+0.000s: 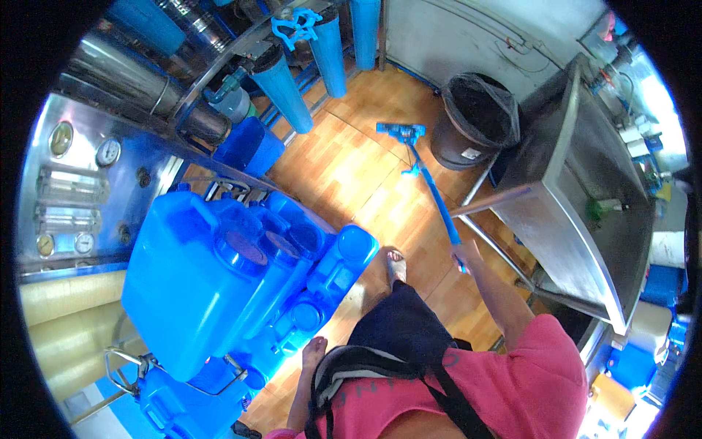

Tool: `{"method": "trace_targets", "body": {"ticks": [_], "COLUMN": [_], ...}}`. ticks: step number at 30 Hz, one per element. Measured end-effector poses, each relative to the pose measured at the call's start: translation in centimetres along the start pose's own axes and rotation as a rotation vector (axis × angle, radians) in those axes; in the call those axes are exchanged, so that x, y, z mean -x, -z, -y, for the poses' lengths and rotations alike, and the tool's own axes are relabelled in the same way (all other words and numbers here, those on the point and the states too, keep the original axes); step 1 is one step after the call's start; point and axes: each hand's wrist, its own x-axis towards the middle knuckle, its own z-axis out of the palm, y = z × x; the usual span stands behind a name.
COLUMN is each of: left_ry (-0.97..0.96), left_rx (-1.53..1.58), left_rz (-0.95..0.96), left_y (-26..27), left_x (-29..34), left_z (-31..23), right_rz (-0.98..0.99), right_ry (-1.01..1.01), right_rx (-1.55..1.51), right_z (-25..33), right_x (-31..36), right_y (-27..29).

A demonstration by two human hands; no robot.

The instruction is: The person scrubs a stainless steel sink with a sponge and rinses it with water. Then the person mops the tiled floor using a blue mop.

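Note:
My right hand (466,256) is closed around the blue handle of a mop (437,199). The shaft slants away from me to a short, flat blue head (401,132) on the floor, beside a black bin. A small blue lever-like piece sticks out of the shaft just below the head. Low by my left side, my left hand (315,351) hangs near a group of blue water jugs (197,274). Nothing shows in it, but its fingers are too small and foreshortened to read. My sandalled foot (395,263) stands on the wood-patterned floor (351,172).
The lined black bin (475,121) stands by the far wall. A stainless steel sink (578,212) on metal legs runs along the right. Blue filter housings (281,88), a blue tub (250,148) and a gauge panel (73,183) line the left.

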Motion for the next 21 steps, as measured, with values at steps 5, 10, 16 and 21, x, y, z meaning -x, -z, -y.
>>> {"method": "trace_targets", "body": {"ticks": [5, 10, 16, 21], "left_ry": [0.263, 0.328, 0.055, -0.061], "left_rx": [-0.129, -0.068, -0.195, -0.052], "left_rz": [-0.079, 0.003, 0.087, 0.12], "left_y": [-1.3, -3.8, -4.7, -1.9], "left_x": [0.3, 2.3, 1.5, -1.6], "left_z": [7.0, 7.1, 2.5, 0.3], "right_rz": [-0.062, -0.104, -0.168, -0.139], "right_ry": [0.043, 0.091, 0.122, 0.136], "right_rx": [-0.139, -0.194, 0.075, 0.19], "right_z": [14.6, 23.2, 13.9, -4.2], "right_x": [-19.2, -29.7, -25.2, -9.0], "right_y": [-3.5, -5.9, -7.4, -6.2]}}
